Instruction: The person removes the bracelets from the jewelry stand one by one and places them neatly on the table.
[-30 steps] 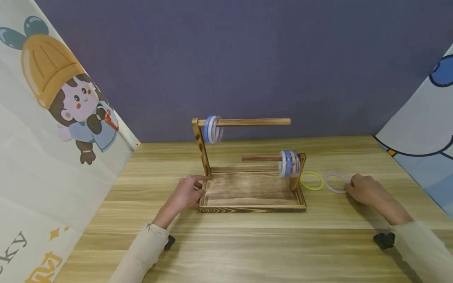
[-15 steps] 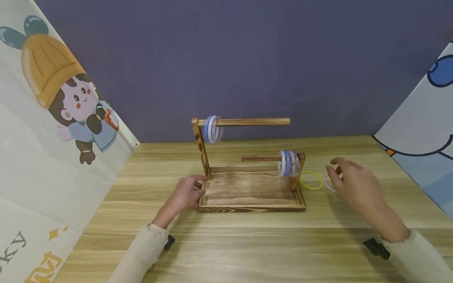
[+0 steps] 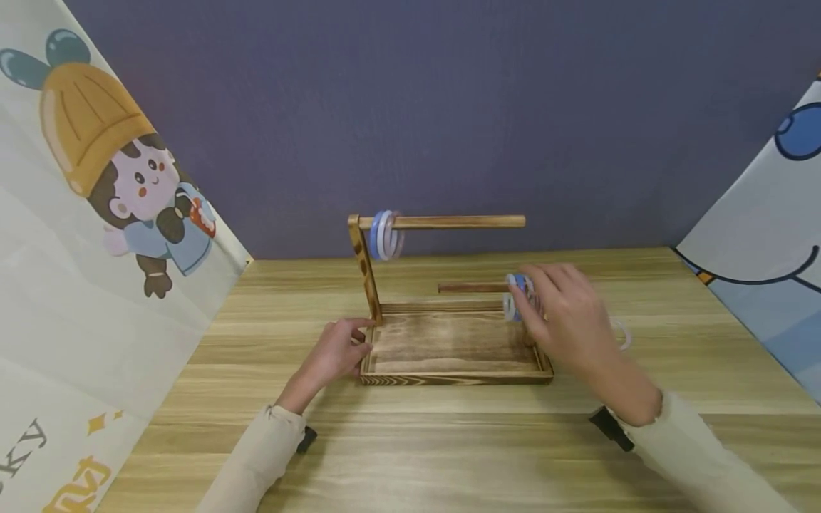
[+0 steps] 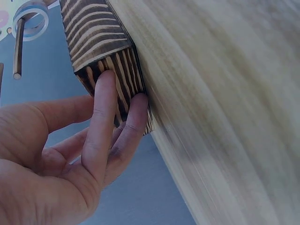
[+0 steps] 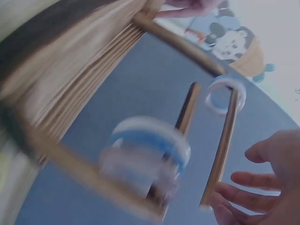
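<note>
A wooden rack (image 3: 457, 380) has a shallow tray base, with a long upper rod (image 3: 462, 222) and a shorter lower rod (image 3: 471, 288). Blue, white and pinkish bangles (image 3: 382, 246) hang at the upper rod's left end. More bangles (image 5: 145, 140), white, blue and pale pink, sit at the lower rod's right end. My left hand (image 3: 336, 349) grips the tray's left edge, two fingertips against its striped end in the left wrist view. My right hand (image 3: 571, 320) overlaps the lower bangles in the head view, its fingers (image 5: 255, 180) spread with nothing between them.
A pale bangle (image 3: 621, 333) lies on the wooden table (image 3: 410, 456) to the right of my right hand, partly covered by it. A dark blue wall (image 3: 410, 128) stands behind. Cartoon-printed panels (image 3: 96, 235) flank the table.
My right hand has left the pale bangle on the table and moved left to the lower rod. It now hides the yellow bangle. My left hand keeps its place on the tray.
</note>
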Demonstrator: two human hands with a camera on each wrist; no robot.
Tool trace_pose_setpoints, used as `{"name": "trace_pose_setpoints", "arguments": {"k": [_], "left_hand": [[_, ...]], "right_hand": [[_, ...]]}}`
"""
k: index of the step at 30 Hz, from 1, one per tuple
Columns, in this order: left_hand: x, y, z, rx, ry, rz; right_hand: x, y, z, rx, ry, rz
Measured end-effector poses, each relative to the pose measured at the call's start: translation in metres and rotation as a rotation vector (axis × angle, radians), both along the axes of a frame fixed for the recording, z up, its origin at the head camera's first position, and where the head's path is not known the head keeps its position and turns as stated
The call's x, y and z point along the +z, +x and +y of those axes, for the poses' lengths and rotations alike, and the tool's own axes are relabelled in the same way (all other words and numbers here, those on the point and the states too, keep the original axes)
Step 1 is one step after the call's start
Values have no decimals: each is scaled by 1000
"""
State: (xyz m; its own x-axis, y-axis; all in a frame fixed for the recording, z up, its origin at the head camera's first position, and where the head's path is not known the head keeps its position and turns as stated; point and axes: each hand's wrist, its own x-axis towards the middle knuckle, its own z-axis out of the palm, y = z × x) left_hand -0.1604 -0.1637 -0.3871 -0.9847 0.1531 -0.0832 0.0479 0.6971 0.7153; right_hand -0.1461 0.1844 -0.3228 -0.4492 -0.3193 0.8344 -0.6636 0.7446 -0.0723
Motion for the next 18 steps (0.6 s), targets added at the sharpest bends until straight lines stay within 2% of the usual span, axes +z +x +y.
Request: {"name": "trace_pose_setpoints", "arguments": {"k": [2,4,7,11,13,15,18], "left_hand": [[0,0,0,1,2,2],[0,-1,0,-1,0,8],[1,-1,-1,0,-2,13],[1,-1,-1,0,2,12],[1,-1,-1,-1,7,8],[0,-1,-1,-3,5,7],[1,0,0,1,4,3]], "right_hand": [[2,-4,-14,44,-30,-51],[5,-7,-28,78,-63,-155],[10,-16,-49,128,-141,-361],[15,-30,-73,227,-304,-674],[15,-37,-82,274,-389,-788],[13,-45,-91,313,-457,-854],[10,-54,-104,348,-526,-886]]}}
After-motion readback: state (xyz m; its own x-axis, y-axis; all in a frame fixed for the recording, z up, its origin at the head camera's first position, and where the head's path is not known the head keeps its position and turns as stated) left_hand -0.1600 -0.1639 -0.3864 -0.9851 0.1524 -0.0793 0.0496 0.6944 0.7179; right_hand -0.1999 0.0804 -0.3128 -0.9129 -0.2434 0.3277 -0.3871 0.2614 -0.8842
